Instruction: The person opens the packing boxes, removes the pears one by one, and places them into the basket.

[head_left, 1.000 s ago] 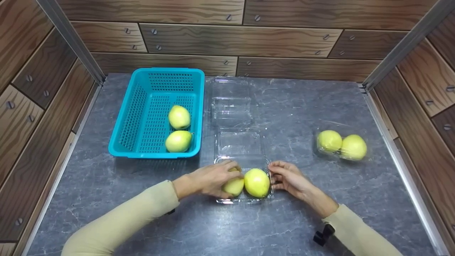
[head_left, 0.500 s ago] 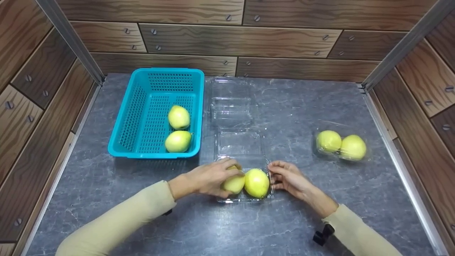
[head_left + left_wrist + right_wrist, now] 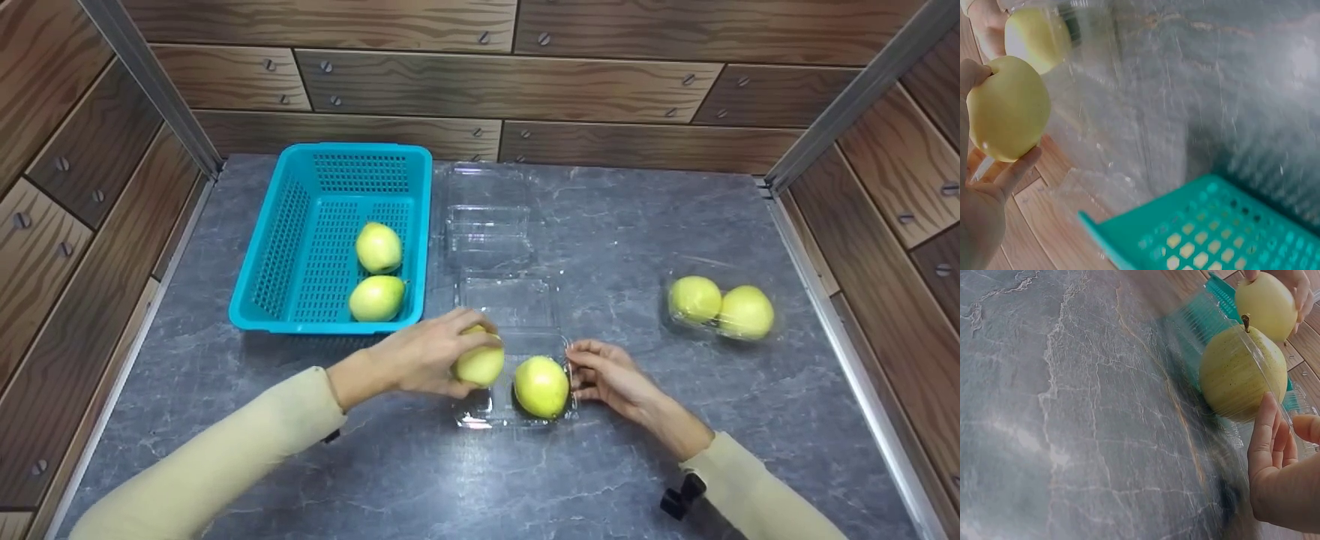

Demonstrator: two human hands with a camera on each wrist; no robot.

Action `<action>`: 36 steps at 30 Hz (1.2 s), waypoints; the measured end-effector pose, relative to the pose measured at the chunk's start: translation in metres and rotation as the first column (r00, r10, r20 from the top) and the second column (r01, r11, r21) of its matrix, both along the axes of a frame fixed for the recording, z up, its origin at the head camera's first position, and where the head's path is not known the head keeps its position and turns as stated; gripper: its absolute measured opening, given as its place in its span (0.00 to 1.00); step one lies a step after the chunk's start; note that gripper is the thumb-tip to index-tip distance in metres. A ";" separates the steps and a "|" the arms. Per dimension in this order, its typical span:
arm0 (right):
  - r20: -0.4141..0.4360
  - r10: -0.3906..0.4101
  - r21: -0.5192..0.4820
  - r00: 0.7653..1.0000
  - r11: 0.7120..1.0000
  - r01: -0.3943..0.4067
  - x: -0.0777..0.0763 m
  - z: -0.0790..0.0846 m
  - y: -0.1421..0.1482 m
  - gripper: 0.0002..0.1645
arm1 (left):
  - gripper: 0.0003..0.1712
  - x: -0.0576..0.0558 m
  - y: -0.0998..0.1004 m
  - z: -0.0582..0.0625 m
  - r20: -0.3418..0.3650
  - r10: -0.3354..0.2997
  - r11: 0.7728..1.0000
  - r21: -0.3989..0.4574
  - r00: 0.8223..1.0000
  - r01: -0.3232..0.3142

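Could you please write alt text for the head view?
A person's left hand holds a yellow-green pear over an open clear clamshell containing another pear, while the right hand grips the clamshell's right edge. To the left, a teal basket holds two pears; to the right, a clear container holds two more. Another clear container lies beyond.

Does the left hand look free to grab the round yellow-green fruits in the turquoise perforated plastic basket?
Probably not yet: the left hand grips another yellow-green fruit, though the turquoise basket is open on top.
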State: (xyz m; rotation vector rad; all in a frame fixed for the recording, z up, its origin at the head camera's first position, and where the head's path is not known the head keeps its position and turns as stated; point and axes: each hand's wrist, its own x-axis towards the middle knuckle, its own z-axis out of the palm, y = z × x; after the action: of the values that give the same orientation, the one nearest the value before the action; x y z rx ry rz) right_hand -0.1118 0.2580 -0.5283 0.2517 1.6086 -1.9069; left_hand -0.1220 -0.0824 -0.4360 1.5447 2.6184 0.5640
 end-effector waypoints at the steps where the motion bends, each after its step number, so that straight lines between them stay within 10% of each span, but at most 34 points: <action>1: 0.001 -0.001 0.000 1.000 1.000 0.001 0.000 0.000 0.000 0.08 | 0.34 -0.001 -0.002 0.003 -0.002 0.007 1.000 0.004 1.000 -0.007; 19: -0.008 0.002 -0.005 1.000 1.000 -0.002 0.001 0.001 0.001 0.08 | 0.36 -0.019 -0.060 0.034 -0.036 0.206 0.973 0.112 0.978 -0.201; 36: -0.001 0.004 0.008 1.000 1.000 -0.004 0.000 0.002 0.002 0.10 | 0.34 -0.046 -0.129 0.024 0.001 0.436 0.892 0.136 0.900 -0.432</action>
State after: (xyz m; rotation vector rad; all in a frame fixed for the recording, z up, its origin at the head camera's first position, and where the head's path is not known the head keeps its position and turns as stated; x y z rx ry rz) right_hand -0.1113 0.2597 -0.5264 0.2501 1.6160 -1.8982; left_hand -0.1675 -0.2115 -0.4124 0.9861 3.0204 0.7583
